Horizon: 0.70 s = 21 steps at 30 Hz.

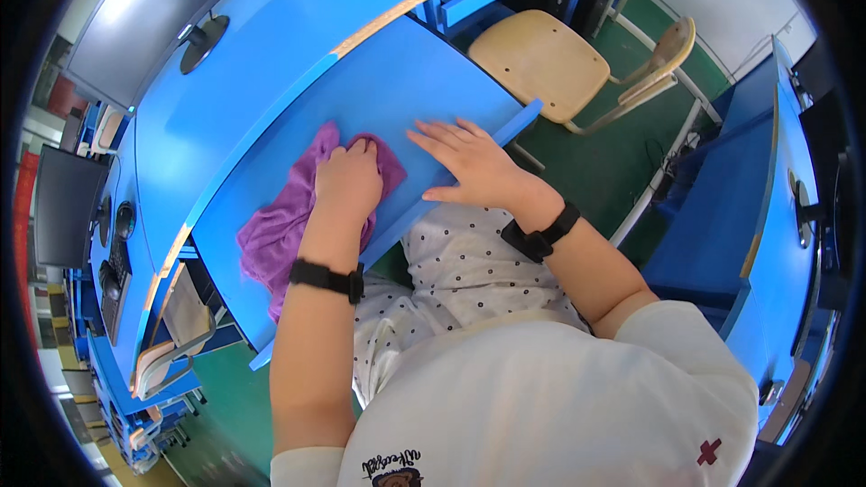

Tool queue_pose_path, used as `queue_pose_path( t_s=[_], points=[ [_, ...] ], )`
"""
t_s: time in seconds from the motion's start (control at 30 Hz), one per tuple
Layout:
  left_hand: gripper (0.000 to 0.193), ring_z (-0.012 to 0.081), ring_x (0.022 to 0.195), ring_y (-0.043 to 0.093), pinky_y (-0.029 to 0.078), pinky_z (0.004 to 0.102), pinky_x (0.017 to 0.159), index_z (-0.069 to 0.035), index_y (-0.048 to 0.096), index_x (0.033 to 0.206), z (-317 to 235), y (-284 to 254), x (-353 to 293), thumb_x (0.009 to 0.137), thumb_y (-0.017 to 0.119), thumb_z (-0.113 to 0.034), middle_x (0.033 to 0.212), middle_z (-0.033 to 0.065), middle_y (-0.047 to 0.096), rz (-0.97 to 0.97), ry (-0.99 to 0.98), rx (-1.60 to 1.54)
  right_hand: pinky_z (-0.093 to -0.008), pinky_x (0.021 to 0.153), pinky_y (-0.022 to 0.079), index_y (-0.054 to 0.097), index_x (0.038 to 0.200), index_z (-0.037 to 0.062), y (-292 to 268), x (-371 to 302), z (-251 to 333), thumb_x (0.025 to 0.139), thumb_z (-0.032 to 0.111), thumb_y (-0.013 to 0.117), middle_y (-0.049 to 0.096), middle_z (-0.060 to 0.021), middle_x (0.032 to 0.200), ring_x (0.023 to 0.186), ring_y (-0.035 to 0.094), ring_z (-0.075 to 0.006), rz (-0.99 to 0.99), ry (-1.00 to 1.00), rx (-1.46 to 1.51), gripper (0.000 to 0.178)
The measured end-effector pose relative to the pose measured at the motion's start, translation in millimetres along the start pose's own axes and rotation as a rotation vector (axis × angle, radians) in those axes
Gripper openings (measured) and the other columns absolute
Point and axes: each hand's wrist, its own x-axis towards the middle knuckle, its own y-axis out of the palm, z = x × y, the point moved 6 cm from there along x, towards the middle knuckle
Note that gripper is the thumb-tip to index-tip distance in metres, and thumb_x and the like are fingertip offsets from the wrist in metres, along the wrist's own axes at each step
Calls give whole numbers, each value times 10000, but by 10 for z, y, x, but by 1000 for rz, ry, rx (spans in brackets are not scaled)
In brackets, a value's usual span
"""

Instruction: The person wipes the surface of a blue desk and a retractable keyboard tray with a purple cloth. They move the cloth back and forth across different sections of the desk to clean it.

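- A purple cloth (287, 214) is spread in loose folds over the left part of a blue pull-out tray (406, 77), which is drawn out below the curved blue tabletop (271, 27).
- The upper end of the cloth is pressed down by the left hand (350, 179); its fingers are bent and closed on the bunched fabric, while its thumb is hidden.
- The right hand (469, 162) is held with fingers and thumb spread apart, above the tray near its front edge, to the right of the cloth and apart from it; whether the tray is touched cannot be told.
- A black wristband (327, 280) is worn on the left forearm, and a second black band (544, 233) at the right wrist.
- White trousers with dark dots (487, 257) are seen beneath the front edge of the tray.
- A large monitor (162, 13) is set on the tabletop, at the upper left.
- A pale wooden chair (541, 63) is placed beyond the tray's right end, on a green floor (577, 149).
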Motion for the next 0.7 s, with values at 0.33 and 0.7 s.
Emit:
queue_pose_path(
  t_s=[0.33, 0.7],
  points=[
    [369, 361, 1169, 638, 459, 589, 954, -73, 737, 1169, 171, 49, 363, 881, 618, -270, 1258, 188, 671, 250, -361, -164, -524, 1180, 254, 395, 1501, 26, 148, -149, -59, 850, 433, 688, 446, -202, 1516, 1413, 403, -364, 70, -78, -55, 822],
    [431, 151, 1023, 686, 514, 341, 787, -252, 786, 1064, 52, 375, 773, 655, 837, -381, 1099, -35, 730, 535, -176, -43, -511, 1207, 202, 366, 1519, 10, 110, -36, -45, 883, 393, 621, 409, -193, 1546, 1451, 335, -392, 174, -74, -130, 785]
  ],
)
